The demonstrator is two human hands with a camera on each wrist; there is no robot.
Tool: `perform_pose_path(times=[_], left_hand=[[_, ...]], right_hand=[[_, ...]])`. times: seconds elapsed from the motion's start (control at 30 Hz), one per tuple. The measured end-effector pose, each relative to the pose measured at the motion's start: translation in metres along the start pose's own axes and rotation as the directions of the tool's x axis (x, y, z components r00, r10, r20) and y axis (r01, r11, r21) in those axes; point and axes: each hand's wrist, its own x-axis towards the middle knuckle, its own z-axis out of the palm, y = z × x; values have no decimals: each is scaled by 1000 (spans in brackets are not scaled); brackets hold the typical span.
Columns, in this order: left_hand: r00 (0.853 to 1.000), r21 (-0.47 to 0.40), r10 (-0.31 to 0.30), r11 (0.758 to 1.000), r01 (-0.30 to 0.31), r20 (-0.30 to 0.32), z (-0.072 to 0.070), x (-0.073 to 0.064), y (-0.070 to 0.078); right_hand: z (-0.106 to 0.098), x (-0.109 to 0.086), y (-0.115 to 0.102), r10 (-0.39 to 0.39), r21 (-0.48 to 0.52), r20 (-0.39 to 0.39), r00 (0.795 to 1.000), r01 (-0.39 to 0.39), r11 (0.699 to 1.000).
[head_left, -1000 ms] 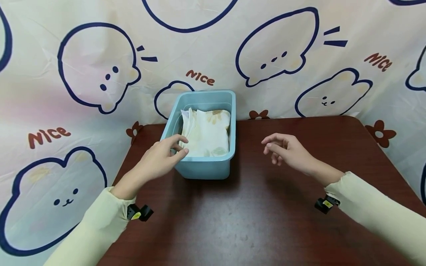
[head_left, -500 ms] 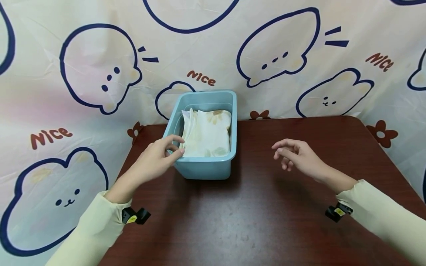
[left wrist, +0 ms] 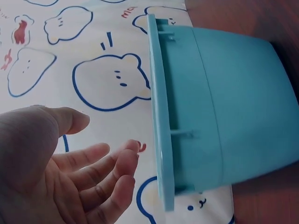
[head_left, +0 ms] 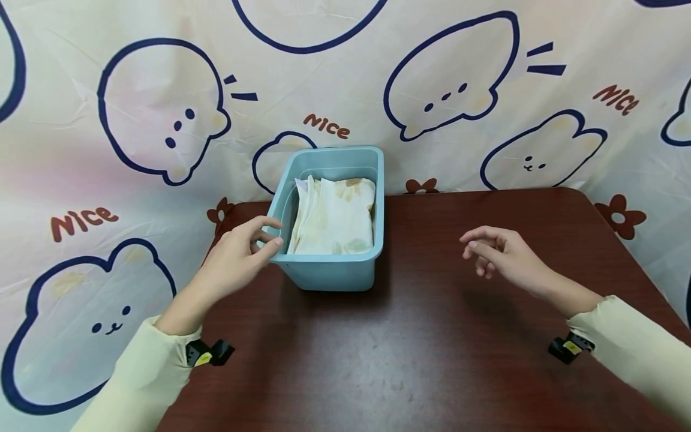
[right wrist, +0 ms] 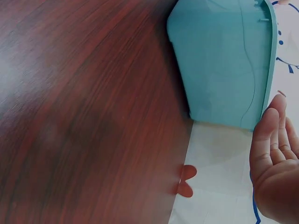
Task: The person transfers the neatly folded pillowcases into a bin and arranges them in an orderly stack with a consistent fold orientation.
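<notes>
A light blue plastic bin (head_left: 337,275) stands at the back of the table, with folded pale cloth (head_left: 337,219) patterned in soft brown and green inside it. My left hand (head_left: 237,252) hovers by the bin's left front corner, fingers loosely bent and holding nothing. In the left wrist view the fingers of that hand (left wrist: 88,172) sit apart from the bin's rim (left wrist: 161,116). Off to the right of the bin, my right hand (head_left: 502,255) hangs above the table with relaxed, bent fingers and nothing in them. The right wrist view shows this hand (right wrist: 278,163) beyond the bin's side (right wrist: 219,65).
The dark red-brown wooden table (head_left: 378,360) has rounded back corners. Behind it and along both sides hangs a pale curtain (head_left: 345,84) printed with cartoon animals and flowers. Small black cameras are strapped to both wrists over cream sleeves (head_left: 146,372).
My left hand has drawn back leftward from over the bin's front corner. The right hand has moved further right, away from the bin. The bin and cloth stay in place.
</notes>
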Motion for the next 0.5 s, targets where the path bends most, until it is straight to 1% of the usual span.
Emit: perform_pose_path(times=[0.1,0.2,0.4,0.5], left_hand=[[1000,-18,-11,1000,11,-23,-2,-3,-6],[999,-33,-21,999,20,-40,-4,-5,-11],[998,-14,-31,999,30,-63,-6,-5,-20],[997,-10,-40,999,39,-63,-5,-5,-24]], right_hand=[[-4,-5,5,14,-24,-7,1000,-14,1000],[-9,-10,9,11,-47,-12,1000,-11,999],[-20,-19,16,3,-92,-41,999,-7,996],[-24,-23,19,2,-112,-48,999,-7,994]])
